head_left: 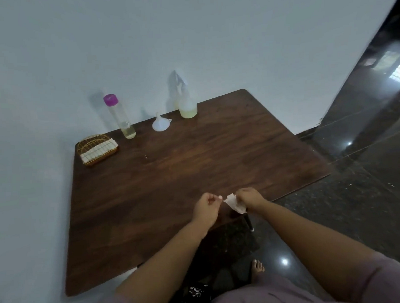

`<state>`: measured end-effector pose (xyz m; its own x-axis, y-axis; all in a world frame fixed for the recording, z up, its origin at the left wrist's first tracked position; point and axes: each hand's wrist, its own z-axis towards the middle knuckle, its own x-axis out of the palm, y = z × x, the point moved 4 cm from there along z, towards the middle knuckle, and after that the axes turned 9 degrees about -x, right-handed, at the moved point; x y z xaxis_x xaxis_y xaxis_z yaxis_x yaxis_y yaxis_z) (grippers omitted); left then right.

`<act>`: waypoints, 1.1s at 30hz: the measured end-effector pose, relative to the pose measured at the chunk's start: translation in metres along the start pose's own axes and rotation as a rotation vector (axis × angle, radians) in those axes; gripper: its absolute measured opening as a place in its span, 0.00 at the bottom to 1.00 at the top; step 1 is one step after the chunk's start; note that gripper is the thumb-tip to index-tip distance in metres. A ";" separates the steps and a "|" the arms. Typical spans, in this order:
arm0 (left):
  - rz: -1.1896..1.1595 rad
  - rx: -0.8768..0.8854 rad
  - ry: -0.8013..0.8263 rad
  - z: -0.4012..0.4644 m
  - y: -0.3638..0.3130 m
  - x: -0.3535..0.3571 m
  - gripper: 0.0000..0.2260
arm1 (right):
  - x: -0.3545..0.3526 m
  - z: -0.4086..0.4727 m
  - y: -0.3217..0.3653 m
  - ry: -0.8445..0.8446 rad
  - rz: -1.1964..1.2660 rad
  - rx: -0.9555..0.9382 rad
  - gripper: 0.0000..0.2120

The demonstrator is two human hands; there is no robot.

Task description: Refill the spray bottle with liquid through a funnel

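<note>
Far back on the wooden table: wire basket, purple-capped bottle, white funnel, spray bottle by the wall. Nothing between. Well apart, at the near edge, right hand pinches a crumpled tissue; left hand loosely curled, holding nothing.

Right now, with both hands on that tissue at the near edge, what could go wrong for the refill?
1. The funnel rests wide end down on the table, so its rim may carry dirt into the liquid.
2. The spray bottle and the tall purple-capped bottle stand far back by the wall; a long reach could tip the tall one.
3. The right hand holds a tissue, leaving only the left hand free.
</note>
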<state>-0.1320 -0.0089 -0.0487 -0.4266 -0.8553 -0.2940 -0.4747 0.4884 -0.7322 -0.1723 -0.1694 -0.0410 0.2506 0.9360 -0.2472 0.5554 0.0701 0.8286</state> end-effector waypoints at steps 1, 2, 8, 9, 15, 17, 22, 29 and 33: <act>0.016 0.017 0.005 0.007 -0.015 0.004 0.08 | -0.006 0.005 0.004 0.017 0.192 0.093 0.11; 0.031 0.024 0.012 0.016 -0.029 0.009 0.07 | -0.011 0.008 0.010 0.047 0.331 0.143 0.06; 0.053 0.094 0.073 0.057 -0.113 0.063 0.04 | -0.076 0.055 0.049 0.045 0.258 -0.074 0.10; 0.051 0.102 0.084 0.066 -0.127 0.076 0.04 | -0.092 0.067 0.053 0.034 0.288 -0.074 0.10; 0.069 0.154 0.140 0.134 -0.221 0.169 0.03 | -0.215 0.160 0.061 -0.124 0.301 -0.074 0.10; 0.106 0.163 0.146 0.158 -0.252 0.203 0.02 | -0.269 0.197 0.056 -0.209 0.197 -0.057 0.10; 0.482 0.397 0.109 0.206 -0.322 0.269 0.04 | -0.381 0.288 0.036 -0.291 -0.204 0.072 0.13; 0.694 0.534 -0.032 0.261 -0.346 0.295 0.11 | -0.386 0.385 0.035 -0.148 0.173 0.188 0.25; 0.672 0.542 -0.122 0.271 -0.345 0.278 0.15 | -0.374 0.406 0.021 -0.200 0.165 0.169 0.24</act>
